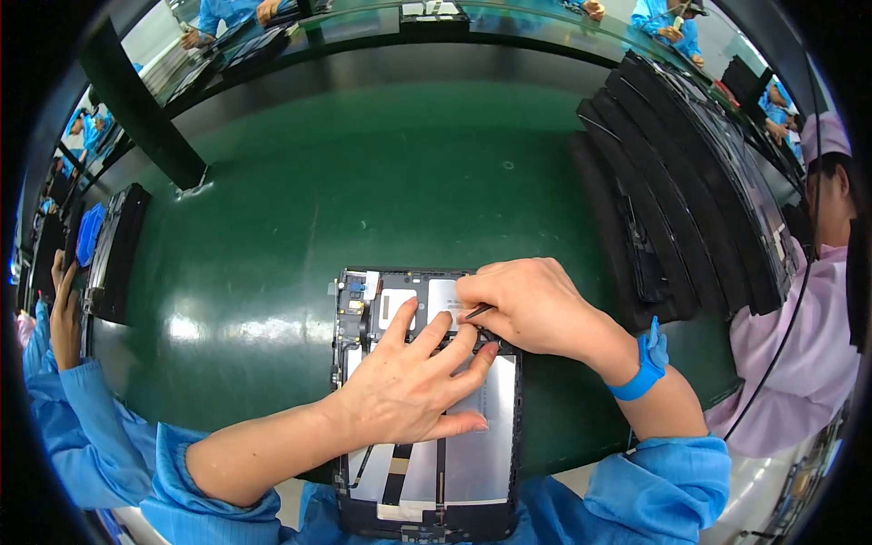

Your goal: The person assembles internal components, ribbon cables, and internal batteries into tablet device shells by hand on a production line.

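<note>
An opened tablet (490, 436) lies at the table's front edge, its inside facing up. Silver plates, dark flat cables and a circuit board along the left and top show in it. My left hand (409, 386) rests across its middle with spread fingers, the fingertips near the upper silver plates. My right hand (536, 309), a blue strap (647, 366) round its wrist, is closed at the upper right of the tablet. It pinches a thin dark pointed tool (479, 311), whose tip is close to my left fingertips. Fingers hide most of the tool, so its exact kind is unclear.
A row of black padded trays (672, 182) holding flat devices leans at the right of the green table (272, 209). More devices (113, 259) stand at the left, beside a co-worker's hand (65, 318). A dark post (145, 109) rises at the far left. Another person sits at right.
</note>
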The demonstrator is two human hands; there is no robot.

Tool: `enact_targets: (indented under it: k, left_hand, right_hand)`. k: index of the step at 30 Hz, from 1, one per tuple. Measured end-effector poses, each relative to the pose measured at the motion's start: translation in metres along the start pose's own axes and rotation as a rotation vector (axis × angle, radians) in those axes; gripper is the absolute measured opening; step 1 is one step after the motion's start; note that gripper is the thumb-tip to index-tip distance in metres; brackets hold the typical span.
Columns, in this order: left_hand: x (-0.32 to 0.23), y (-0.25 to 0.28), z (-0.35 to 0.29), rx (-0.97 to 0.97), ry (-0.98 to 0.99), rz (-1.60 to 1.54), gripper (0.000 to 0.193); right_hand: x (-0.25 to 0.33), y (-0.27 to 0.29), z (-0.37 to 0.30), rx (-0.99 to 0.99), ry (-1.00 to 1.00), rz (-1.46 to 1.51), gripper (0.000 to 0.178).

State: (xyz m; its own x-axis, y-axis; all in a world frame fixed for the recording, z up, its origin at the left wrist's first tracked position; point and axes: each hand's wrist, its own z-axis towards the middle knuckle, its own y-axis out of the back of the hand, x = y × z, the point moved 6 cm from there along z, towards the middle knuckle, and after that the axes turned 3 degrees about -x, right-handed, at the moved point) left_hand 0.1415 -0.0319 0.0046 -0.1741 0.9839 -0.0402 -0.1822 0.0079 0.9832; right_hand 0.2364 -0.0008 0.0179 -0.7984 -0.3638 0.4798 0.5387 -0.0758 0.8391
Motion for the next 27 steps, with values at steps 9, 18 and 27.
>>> enact_targets:
  k: [9,18,27]
  left_hand:
    - [0.005,0.000,0.001,-0.059,0.042,-0.156,0.056]
    - [0.005,0.001,0.002,-0.013,0.048,-0.192,0.062]
    - [0.007,0.002,-0.001,-0.041,0.059,-0.226,0.064]
  right_hand:
    - [-0.006,0.011,-0.001,0.000,-0.129,-0.332,0.027]
    - [-0.003,0.019,-0.059,-0.057,-0.167,-0.006,0.017]
    - [0.014,0.018,-0.062,-0.224,0.048,-0.287,0.012]
